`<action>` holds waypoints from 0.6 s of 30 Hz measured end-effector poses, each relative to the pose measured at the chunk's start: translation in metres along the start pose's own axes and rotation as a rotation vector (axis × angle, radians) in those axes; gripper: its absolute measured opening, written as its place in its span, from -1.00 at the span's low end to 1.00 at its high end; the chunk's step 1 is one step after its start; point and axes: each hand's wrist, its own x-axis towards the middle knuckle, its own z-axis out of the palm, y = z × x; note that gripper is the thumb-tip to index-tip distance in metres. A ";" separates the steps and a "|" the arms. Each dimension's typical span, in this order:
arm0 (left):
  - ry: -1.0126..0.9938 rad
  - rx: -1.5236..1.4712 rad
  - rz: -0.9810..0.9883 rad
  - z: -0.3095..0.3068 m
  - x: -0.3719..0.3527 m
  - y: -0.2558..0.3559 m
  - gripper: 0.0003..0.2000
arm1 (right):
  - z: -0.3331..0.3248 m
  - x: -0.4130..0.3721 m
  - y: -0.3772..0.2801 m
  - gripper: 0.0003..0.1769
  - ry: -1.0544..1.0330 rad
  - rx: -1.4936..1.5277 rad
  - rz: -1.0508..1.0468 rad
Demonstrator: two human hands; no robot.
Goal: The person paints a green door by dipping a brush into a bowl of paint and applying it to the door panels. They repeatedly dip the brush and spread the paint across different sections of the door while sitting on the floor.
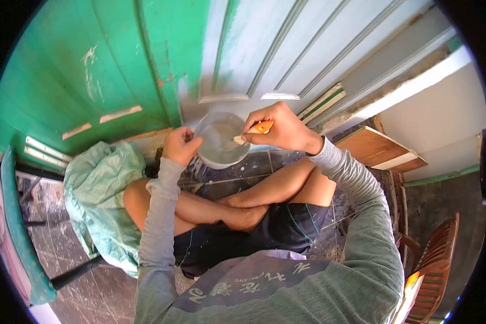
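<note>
Grey bowl (pixel 220 141) sat raised in front of the person's crossed legs, at about 12 o'clock from the knees and just short of the door. The left hand (pixel 181 144) was closed on the bowl's rim at its 9 o'clock side, fingers curled over the edge and thumb on top. The right hand (pixel 281 128) came in from 3 o'clock, clamped around the orange handle of a scraper (pixel 261 128). The pale blade end of the scraper rested inside the bowl near its 3 o'clock rim. The bowl's inside looked smeared with grey paste.

Behind the bowl, the door showed a green panel (pixel 92 70) toward 10 o'clock and a pale grey-white panel (pixel 286 48) toward 1 o'clock. A crumpled green sack (pixel 100 200) lay on the floor (pixel 86 291) at 9 o'clock, touching the left knee. A wooden board (pixel 378 148) leaned near the wall at 3 o'clock, and a slatted wooden chair (pixel 437 264) stood at 4 o'clock, well apart from both hands.
</note>
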 end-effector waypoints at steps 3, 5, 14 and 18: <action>-0.020 0.020 -0.002 -0.001 0.001 0.009 -0.83 | -0.025 -0.008 -0.001 -0.86 0.205 0.325 0.122; -0.040 0.042 -0.021 0.000 0.004 0.021 -0.84 | -0.036 -0.018 0.010 -0.85 0.344 0.384 0.210; -0.165 0.005 -0.056 0.006 0.015 0.065 -0.83 | -0.045 -0.068 0.025 -0.86 0.630 0.953 0.427; -0.205 0.000 -0.049 0.008 0.018 0.092 -0.84 | -0.054 -0.075 0.021 -0.89 0.639 1.023 0.447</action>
